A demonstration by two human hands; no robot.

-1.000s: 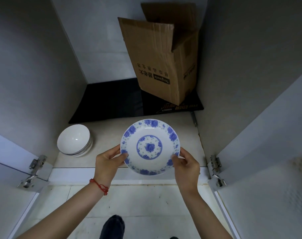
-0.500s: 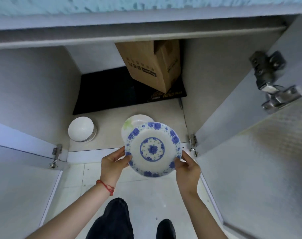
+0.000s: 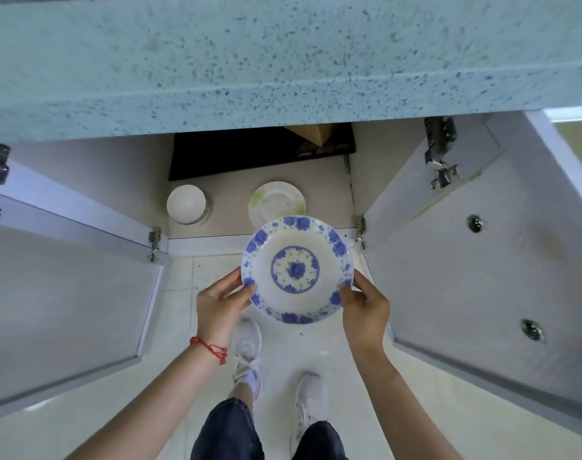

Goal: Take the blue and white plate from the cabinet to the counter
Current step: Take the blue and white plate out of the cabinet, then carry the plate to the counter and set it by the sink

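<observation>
I hold the blue and white plate (image 3: 296, 270) level in the air, in front of the open cabinet (image 3: 216, 224) and above the floor. My left hand (image 3: 221, 302) grips its left rim, thumb on top. My right hand (image 3: 364, 305) grips its right rim the same way. The speckled pale-blue counter (image 3: 283, 61) spans the top of the view, above and beyond the plate. The cabinet floor lies below the counter's edge.
Inside the cabinet lie a white plate with green print (image 3: 278, 202), a stack of white bowls (image 3: 186, 204), a black mat (image 3: 250, 154) and a cardboard box corner (image 3: 313, 134). Both cabinet doors, left (image 3: 67, 293) and right (image 3: 482, 277), stand wide open. My feet (image 3: 250, 350) are on the tiled floor.
I have risen and pulled back, carrying the plate out of the cabinet. The counter top now fills the upper view, and the green-print plate that lay under it is uncovered.
</observation>
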